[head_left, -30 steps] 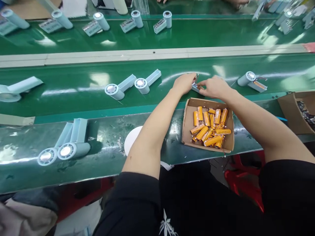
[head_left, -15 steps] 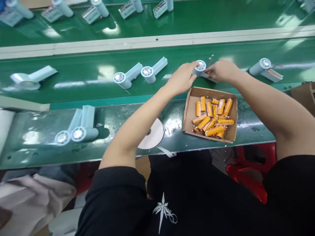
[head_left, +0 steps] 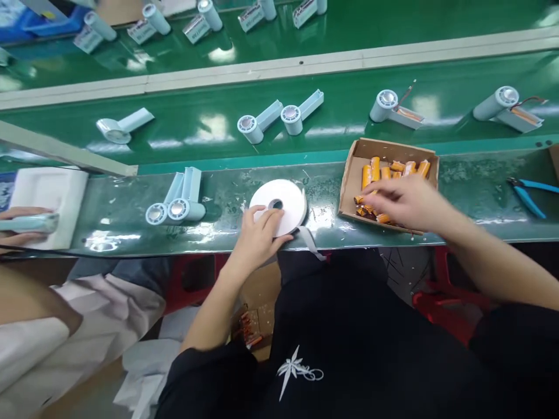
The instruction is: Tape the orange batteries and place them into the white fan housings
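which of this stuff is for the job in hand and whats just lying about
Likely in the job:
white tape roll, left hand on it
orange batteries and cardboard box, beneath right hand
pale blue fans

Seemingly just lying about:
pliers
red stool

Right hand (head_left: 404, 201) blurry, hides some batteries (head_left: 374, 167) in box (head_left: 347, 189); cannot tell if it touches any. Left hand (head_left: 259, 233) hides near part of roll (head_left: 279, 189). Pliers (head_left: 527, 198): one handle cut off by right edge. Carton (head_left: 555, 158) there mostly cut off too. At left edge, other person's hand (head_left: 20, 240) and tube (head_left: 32, 224) in it both cut off. Far row: last fan (head_left: 321, 6) cut off by top edge, print on labels (head_left: 142, 32) too small to read. Red bits (head_left: 248, 331) down below too blurry to name.
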{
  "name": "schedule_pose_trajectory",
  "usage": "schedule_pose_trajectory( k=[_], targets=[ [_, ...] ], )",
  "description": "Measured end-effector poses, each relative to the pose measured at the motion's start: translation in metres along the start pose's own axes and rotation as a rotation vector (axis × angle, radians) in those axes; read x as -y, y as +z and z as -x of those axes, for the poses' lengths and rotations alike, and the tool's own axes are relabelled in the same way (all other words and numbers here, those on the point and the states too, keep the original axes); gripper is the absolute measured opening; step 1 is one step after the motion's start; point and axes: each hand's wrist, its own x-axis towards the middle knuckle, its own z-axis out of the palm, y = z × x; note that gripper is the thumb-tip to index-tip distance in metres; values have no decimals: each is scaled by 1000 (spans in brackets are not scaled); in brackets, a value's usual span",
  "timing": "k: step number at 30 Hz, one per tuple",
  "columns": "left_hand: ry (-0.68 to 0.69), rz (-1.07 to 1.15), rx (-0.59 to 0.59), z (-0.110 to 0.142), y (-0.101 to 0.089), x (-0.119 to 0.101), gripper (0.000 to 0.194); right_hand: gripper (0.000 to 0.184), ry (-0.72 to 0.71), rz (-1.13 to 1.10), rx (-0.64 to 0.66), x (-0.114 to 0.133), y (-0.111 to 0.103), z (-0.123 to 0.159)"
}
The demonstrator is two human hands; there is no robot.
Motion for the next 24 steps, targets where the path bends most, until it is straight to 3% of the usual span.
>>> schedule_pose_trajectory(
  k=[3,5,9,12,14,17,19,24],
  targets=[
    [20,40,-271,-16,6,-35,79,52,-34,-244,348,28,34,10],
    [25,75,-370,-21,10,-50,84,47,-73,-408,465,36,49,16],
    [-43,167,-418,-26,24,-51,86,46,-117,-526,593,36,63,31],
    [-72,263,-402,-26,38,-42,78,35,-174,-265,706,32,63,39],
    [-98,262,-405,-22,44,-39,72,30,-216,-12,641,24,55,37],
    [-120,207,-460,-17,49,-39,67,32,-202,230,293,0,32,22],
    [-106,207,-481,-15,49,-42,66,34,-223,314,147,-20,18,10],
    [-85,224,-480,-16,46,-50,70,37,-258,285,234,-52,11,-10]
  ],
)
